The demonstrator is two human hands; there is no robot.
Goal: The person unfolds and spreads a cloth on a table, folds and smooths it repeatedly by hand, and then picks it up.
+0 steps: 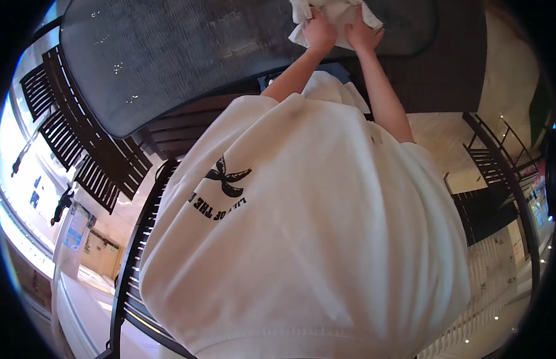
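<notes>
A white cloth [335,9] is bunched between both hands at the top of the head view, over the near edge of a dark, textured tabletop [182,51]. My left hand [320,33] is closed on the cloth's left part, thumb on top. On the right part, my right hand [363,36] grips it with fingers curled. The cloth's upper end runs out of the picture, and some fingertips are hidden in its folds. Below the hands, my white T-shirt [314,209] with a dark print fills the middle of the view.
Small shiny spots [118,68] dot the tabletop's left side. Dark slatted chairs [63,134] line the left; another slatted chair [493,158] and a black seat [484,212] stand at right on a pale floor. Slats of a chair [134,287] show behind me.
</notes>
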